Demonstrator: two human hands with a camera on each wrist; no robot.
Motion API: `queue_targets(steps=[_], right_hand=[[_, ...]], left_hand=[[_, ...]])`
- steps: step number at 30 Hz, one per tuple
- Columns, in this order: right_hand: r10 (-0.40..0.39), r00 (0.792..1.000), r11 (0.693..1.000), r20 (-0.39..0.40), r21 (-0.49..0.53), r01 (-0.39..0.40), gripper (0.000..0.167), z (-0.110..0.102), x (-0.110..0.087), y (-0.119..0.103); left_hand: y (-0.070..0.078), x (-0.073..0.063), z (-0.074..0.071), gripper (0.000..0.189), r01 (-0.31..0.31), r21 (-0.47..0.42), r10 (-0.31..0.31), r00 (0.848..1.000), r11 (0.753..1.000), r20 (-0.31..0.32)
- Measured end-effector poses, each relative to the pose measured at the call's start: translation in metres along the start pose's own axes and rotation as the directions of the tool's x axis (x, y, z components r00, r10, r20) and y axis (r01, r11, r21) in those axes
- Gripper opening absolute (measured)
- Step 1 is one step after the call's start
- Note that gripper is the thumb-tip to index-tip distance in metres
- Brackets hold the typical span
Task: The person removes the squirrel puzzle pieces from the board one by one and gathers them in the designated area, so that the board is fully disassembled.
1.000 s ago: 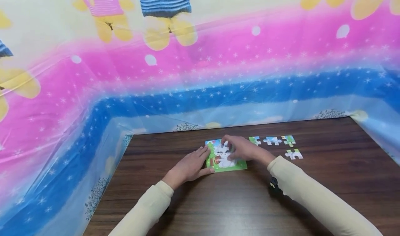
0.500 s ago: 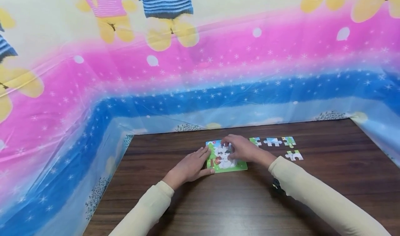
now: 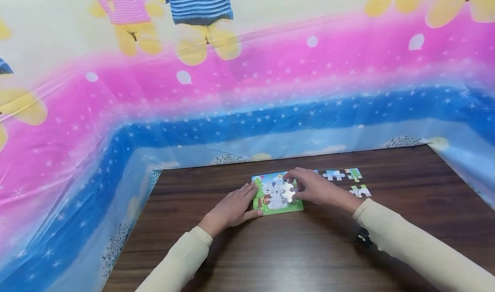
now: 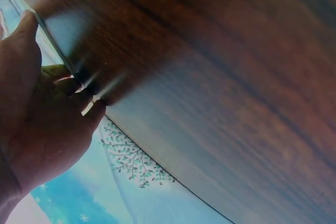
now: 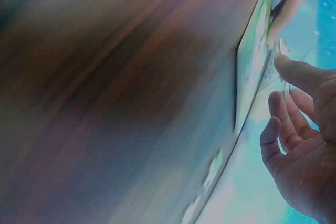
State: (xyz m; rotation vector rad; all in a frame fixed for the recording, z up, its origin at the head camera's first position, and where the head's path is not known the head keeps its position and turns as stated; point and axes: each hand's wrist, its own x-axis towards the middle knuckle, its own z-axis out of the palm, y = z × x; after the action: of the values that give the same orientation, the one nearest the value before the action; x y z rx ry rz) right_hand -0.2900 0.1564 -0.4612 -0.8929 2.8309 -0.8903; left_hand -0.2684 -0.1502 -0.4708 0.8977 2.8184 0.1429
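A jigsaw puzzle (image 3: 270,201) with a white cartoon animal, a tree and green grass lies on the table. My left hand (image 3: 233,204) rests along its left edge, fingers extended, thumb at the near left corner. Over the right part of the picture, my right hand (image 3: 318,188) pinches a pale jigsaw piece (image 3: 288,192) between thumb and fingers. In the right wrist view that piece (image 5: 285,80) shows nearly edge-on and raised off the puzzle (image 5: 251,72). From the left wrist view, my left fingers (image 4: 95,113) reach along the edge of the puzzle (image 4: 50,43).
Several loose jigsaw pieces lie right of the puzzle: one (image 3: 334,175) in the back row, another (image 3: 353,174) beside it, and one (image 3: 360,191) nearer. My right hand partly hides a further piece. A patterned cloth (image 3: 247,133) borders the dark wooden table (image 3: 270,253).
The right hand has drawn up and to the right from the puzzle, and the pale piece now shows in its fingers. The left hand has stayed on the puzzle's edge.
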Motion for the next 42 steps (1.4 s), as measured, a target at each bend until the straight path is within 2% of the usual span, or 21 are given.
queue_targets(steps=[10,17,22,33,37,42], right_hand=[[0.048,0.996,0.995,-0.07,-0.083,-0.054,0.058,-0.032,-0.056,0.049],[0.059,0.992,0.987,-0.11,-0.143,-0.075,0.058,-0.049,-0.08,0.079],[0.088,0.994,0.984,-0.067,-0.147,-0.097,0.056,-0.053,-0.085,0.087],[0.119,0.993,0.979,0.018,-0.167,-0.114,0.054,-0.054,-0.079,0.091],[0.119,0.993,0.979,0.011,-0.166,-0.115,0.054,-0.053,-0.08,0.091],[0.102,0.994,0.97,-0.048,-0.217,-0.11,0.057,-0.052,-0.084,0.086]], left_hand=[[0.001,-0.003,-0.002,0.082,-0.01,-0.025,0.01,1.0,1.0,-0.006],[0.0,-0.003,-0.001,0.083,-0.013,-0.024,0.012,1.0,1.0,-0.014],[-0.001,-0.003,-0.001,0.082,-0.013,-0.021,0.012,1.0,1.0,-0.015],[-0.002,-0.004,0.002,0.082,-0.01,-0.04,0.009,1.0,0.999,-0.021],[-0.003,-0.003,0.001,0.083,-0.014,-0.045,0.013,1.0,0.999,-0.018],[-0.005,-0.001,-0.001,0.085,-0.013,-0.059,0.011,1.0,0.998,-0.024]])
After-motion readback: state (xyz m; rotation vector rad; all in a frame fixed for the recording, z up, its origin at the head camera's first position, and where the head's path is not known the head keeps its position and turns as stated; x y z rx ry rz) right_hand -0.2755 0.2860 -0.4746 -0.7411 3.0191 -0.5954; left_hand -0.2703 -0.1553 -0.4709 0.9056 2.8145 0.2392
